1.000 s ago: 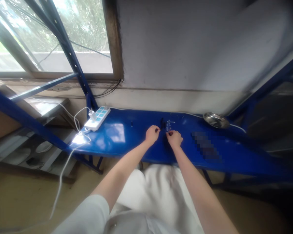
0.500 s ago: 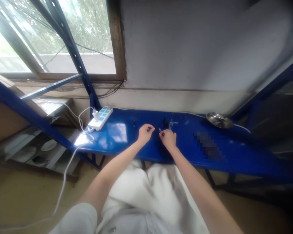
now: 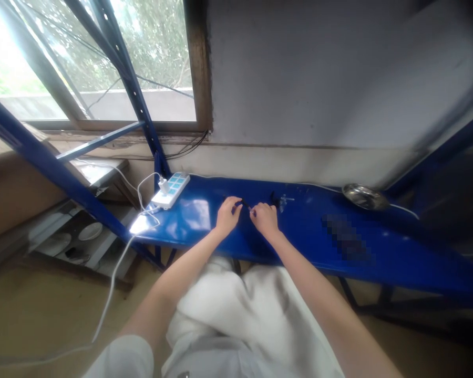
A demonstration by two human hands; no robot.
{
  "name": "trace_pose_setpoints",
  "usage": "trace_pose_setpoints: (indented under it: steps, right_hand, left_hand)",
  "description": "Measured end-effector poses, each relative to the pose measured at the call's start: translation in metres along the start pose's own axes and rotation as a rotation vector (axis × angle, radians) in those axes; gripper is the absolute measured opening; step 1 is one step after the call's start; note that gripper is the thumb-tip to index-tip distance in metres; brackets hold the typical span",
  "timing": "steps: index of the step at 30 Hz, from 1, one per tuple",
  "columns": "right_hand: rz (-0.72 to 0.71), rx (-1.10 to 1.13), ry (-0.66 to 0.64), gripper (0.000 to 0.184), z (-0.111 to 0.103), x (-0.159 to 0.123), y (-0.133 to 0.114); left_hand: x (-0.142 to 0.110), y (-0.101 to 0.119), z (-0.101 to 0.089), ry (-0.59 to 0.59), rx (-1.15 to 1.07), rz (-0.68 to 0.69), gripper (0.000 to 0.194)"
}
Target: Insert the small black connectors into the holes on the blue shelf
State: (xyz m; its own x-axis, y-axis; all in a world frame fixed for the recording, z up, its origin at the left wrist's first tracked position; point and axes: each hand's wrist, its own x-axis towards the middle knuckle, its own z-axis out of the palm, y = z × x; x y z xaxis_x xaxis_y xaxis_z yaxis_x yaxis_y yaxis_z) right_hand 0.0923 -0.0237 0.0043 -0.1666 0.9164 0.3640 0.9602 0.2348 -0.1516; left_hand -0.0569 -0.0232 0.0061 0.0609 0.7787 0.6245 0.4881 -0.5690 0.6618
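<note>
Both of my hands are over the blue table (image 3: pixel 205 236), a short gap apart. A thin dark stick-like piece (image 3: pixel 246 203), rather like a pen part, spans that gap. My left hand (image 3: pixel 227 215) has its fingers curled at the piece's left end. In my right hand (image 3: pixel 265 219), thumb and fingers are pinched on its other end, where something paler shows. Just beyond the right hand lie small clear pieces (image 3: pixel 287 200) and small black pieces (image 3: pixel 275 198), too small to name.
A white power strip (image 3: pixel 171 191) with a plug and cable lies at the table's left. At the back right sits a shiny metal dish (image 3: pixel 364 196). A blurred-out dark object (image 3: pixel 347 239) lies right of my hands. Blue shelf posts (image 3: pixel 132 84) rise at the left.
The dark piece now shows as a longer stick bridging my two hands. My left finger and thumb have spread slightly. The whole view has shifted a little.
</note>
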Motion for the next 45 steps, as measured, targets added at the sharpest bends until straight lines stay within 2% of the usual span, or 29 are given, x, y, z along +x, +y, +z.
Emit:
trace_pose_setpoints:
  steps: [5, 10, 15, 20, 25, 30, 36, 45]
  right_hand:
    - [0.032, 0.055, -0.013, 0.019, -0.004, 0.008, -0.012]
    - [0.087, 0.153, -0.024, 0.017, -0.005, 0.013, -0.02]
    - [0.169, 0.304, -0.044, 0.017, -0.003, 0.018, -0.023]
    - [0.19, 0.394, -0.046, 0.014, 0.004, 0.028, -0.023]
    - [0.283, 0.517, -0.128, 0.018, 0.03, 0.044, -0.023]
    - [0.302, 0.481, -0.155, 0.021, 0.056, 0.056, -0.033]
    - [0.272, 0.408, -0.173, 0.022, 0.071, 0.061, -0.039]
    - [0.302, 0.396, -0.193, 0.025, 0.072, 0.065, -0.04]
  left_hand:
    - [-0.012, -0.002, -0.004, -0.098, 0.108, 0.219, 0.031]
    - [-0.018, -0.009, -0.004, -0.099, 0.166, 0.24, 0.038]
    - [-0.021, -0.014, -0.002, -0.141, 0.266, 0.23, 0.036]
    - [-0.031, -0.024, 0.001, -0.048, 0.177, 0.096, 0.03]
    - [-0.036, -0.036, -0.001, 0.17, 0.009, -0.196, 0.022]
    - [-0.038, -0.04, -0.007, 0.276, -0.102, -0.426, 0.02]
    - [-0.039, -0.036, -0.009, 0.245, -0.152, -0.46, 0.019]
    - [-0.038, -0.033, -0.01, 0.241, -0.167, -0.491, 0.019]
